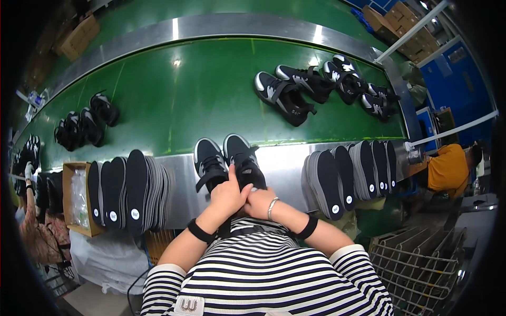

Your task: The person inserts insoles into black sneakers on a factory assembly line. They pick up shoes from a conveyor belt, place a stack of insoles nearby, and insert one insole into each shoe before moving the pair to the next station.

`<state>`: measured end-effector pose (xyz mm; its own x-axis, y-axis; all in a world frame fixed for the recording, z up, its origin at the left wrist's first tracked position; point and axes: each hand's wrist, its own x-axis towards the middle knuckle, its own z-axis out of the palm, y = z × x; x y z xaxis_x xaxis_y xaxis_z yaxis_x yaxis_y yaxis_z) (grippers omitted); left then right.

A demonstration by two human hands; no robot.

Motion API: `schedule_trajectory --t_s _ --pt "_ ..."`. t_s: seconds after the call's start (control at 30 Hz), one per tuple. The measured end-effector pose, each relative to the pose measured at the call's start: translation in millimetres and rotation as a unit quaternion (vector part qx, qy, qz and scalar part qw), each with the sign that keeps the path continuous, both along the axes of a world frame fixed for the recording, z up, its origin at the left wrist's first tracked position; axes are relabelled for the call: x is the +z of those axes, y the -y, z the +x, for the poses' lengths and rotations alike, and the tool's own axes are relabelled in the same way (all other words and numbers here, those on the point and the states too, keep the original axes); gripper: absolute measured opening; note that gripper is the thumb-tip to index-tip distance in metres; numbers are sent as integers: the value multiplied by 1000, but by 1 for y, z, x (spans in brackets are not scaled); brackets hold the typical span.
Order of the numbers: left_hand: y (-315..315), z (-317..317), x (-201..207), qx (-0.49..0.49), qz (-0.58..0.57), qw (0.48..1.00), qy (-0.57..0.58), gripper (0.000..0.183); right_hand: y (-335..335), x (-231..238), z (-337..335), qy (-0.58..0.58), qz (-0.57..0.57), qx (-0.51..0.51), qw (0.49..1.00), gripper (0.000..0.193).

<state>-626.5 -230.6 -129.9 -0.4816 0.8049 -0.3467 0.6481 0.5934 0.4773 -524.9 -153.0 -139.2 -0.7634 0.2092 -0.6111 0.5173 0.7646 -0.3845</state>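
Note:
A pair of black sneakers with silver-grey toes stands on the metal edge in front of me, toes pointing away: a left sneaker [207,158] and a right sneaker [241,151]. My left hand [226,198] is at the heel end of the right sneaker, its index finger stretched along the inner side and its thumb by the opening. Closed at the back of the same sneaker is my right hand [260,202], its fingertips partly hidden. The two hands meet there. A bracelet circles my right wrist; black bands sit on both forearms.
Stacked black insoles [138,184] stand left of me, with more insoles [326,181] on the right. A cardboard box [68,197] holds clear plastic. Other sneakers [284,97] rest on the green belt [184,100]. A wire basket [416,268] is at lower right. Co-workers are on both sides.

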Motion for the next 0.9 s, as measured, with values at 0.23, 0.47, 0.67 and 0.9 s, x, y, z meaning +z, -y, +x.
schedule_trajectory --t_s 0.23,0.47,0.67,0.9 --pt "-23 -62 -14 38 22 992 -115 49 -23 10 32 -484 50 -95 868 26" --pt "-80 -174 15 141 182 938 -259 47 -43 -68 93 -268 226 -231 908 34" --pt "-160 -98 13 -82 333 928 -144 34 -42 -93 112 -257 291 -209 898 39" --pt "-274 -2 -36 -194 222 940 -170 68 -43 -92 116 -212 270 -210 916 41"
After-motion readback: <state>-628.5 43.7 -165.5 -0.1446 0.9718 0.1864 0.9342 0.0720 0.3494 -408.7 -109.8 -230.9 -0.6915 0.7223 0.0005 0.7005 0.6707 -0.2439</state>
